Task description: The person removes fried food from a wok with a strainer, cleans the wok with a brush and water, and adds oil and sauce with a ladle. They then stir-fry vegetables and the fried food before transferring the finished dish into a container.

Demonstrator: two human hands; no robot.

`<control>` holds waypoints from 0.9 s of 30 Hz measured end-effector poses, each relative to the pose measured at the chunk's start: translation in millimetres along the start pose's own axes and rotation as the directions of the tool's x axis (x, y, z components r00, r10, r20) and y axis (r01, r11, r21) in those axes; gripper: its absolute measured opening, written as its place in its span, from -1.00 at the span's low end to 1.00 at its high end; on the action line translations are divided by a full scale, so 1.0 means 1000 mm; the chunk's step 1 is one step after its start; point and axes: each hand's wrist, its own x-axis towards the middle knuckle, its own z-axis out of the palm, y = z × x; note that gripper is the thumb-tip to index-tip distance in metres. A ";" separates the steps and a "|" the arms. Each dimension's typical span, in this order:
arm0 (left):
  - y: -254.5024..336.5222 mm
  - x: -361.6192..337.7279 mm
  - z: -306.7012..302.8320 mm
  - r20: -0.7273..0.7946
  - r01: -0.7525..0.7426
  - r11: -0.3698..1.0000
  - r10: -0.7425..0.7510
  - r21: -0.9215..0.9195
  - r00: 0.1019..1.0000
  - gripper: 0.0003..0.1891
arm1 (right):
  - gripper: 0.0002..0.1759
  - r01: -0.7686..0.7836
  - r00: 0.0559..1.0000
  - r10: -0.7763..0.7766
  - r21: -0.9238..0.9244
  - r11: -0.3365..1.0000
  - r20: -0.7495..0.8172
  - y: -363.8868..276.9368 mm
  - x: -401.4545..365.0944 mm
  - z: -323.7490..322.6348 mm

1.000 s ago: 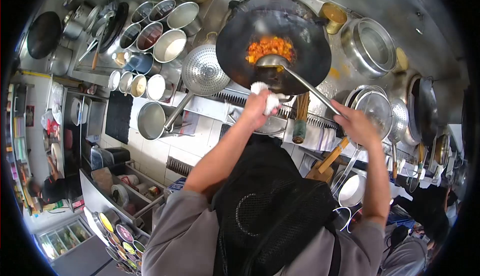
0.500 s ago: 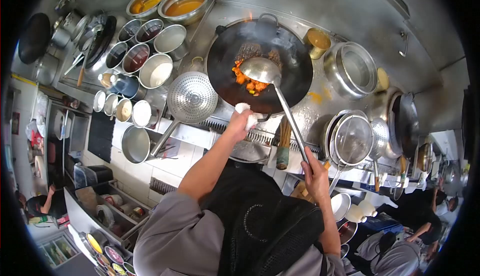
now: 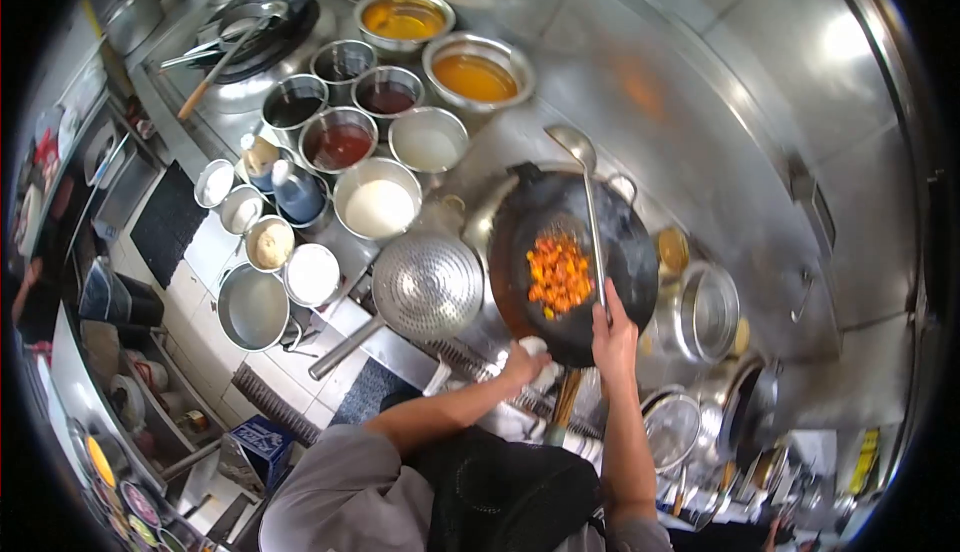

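Note:
A dark wok (image 3: pixel 632 242) sits on the stove with small orange-red glazed pieces of food (image 3: pixel 560 270) in its middle. My left hand (image 3: pixel 522 364) is closed on a folded white cloth (image 3: pixel 545 370) at the wok's near rim; the wok handle beneath the cloth is hidden. In my right hand (image 3: pixel 614 340) is the long handle of a metal ladle (image 3: pixel 574 149). The handle runs across the wok, and the ladle's bowl is near the far left rim, above the food's level. Left of the wok lies a perforated strainer (image 3: pixel 426 285), its handle pointing toward me.
Several metal pots of sauces and powders stand to the left, among them a white one (image 3: pixel 378 200). Two bowls of orange liquid (image 3: pixel 474 77) are at the back. Stacked pots (image 3: pixel 708 310) and a mesh sieve (image 3: pixel 671 430) stand right. A bamboo brush (image 3: pixel 566 400) lies near the front edge.
The ladle has moved off the food to the wok's far rim, and my right hand has come forward over the wok. The food now lies uncovered. The view has turned leftward.

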 end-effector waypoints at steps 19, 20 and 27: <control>-0.028 0.016 0.010 -0.079 -0.101 0.990 0.110 0.101 0.991 -0.55 | -0.48 0.192 0.973 -0.100 -0.489 0.851 0.208 -0.085 0.239 0.117; 0.007 -0.005 0.007 -0.110 -0.067 0.995 0.074 0.067 0.991 -0.54 | -0.48 0.273 0.962 -0.237 -0.550 0.789 0.137 -0.078 0.220 0.103; 0.017 0.009 -0.004 0.172 0.166 0.949 -0.123 -0.268 0.977 -0.81 | -0.48 -0.254 0.950 0.203 0.208 0.945 0.235 0.033 -0.006 -0.056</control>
